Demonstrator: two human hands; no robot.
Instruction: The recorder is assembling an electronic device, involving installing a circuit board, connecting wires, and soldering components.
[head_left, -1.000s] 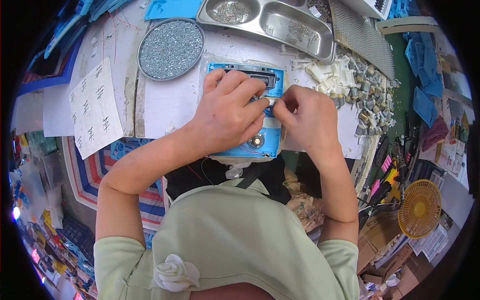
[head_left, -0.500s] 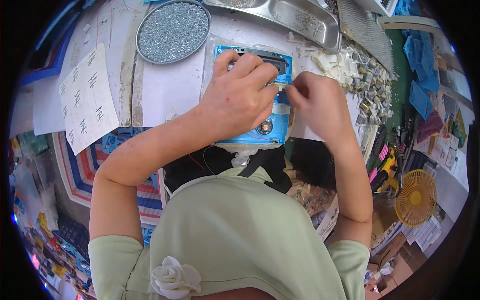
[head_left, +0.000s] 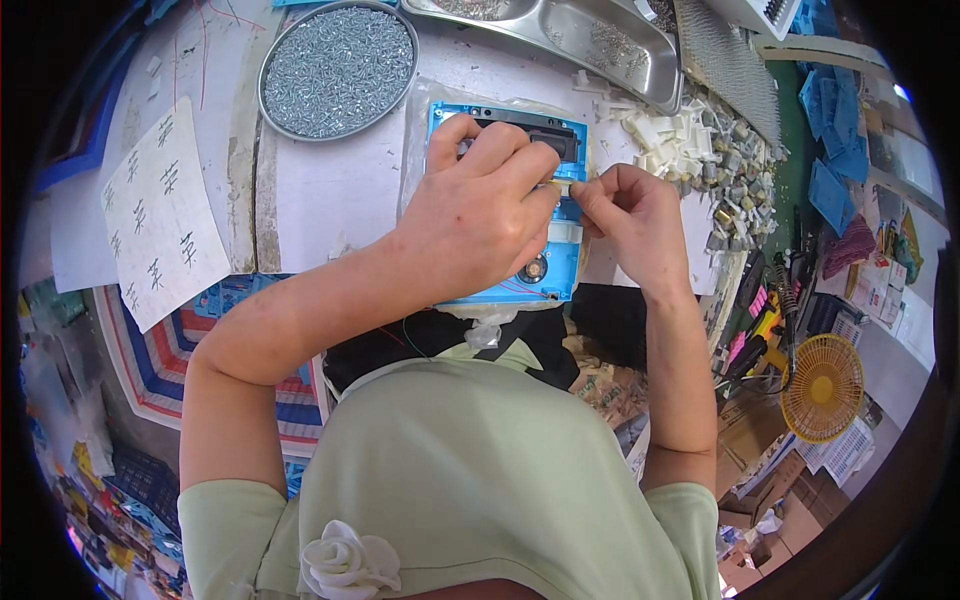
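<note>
A blue plastic casing (head_left: 567, 262) lies on the table in front of me. It has a black part (head_left: 548, 143) in its far end and a small round metal-centred part (head_left: 534, 268) in its near end, where thin red wires run. My left hand (head_left: 490, 205) is over the casing with its fingers curled down and closed; what they grip is hidden. At the casing's right edge, my right hand (head_left: 630, 215) pinches a small whitish piece (head_left: 565, 188) between thumb and forefinger, close to the left fingertips. Its exact kind is too small to make out.
A round tray of metal screws (head_left: 338, 70) stands far left, with a metal compartment tray (head_left: 610, 50) far right. White plastic parts (head_left: 675, 140) and small motors (head_left: 738, 195) are heaped at right. A written paper sheet (head_left: 165, 215) lies left; a yellow fan (head_left: 822, 388) stands lower right.
My right hand has turned and opened out slightly, its thumb and forefinger still at the casing's right edge. The left hand stays over the casing. The whole view has shifted a little.
</note>
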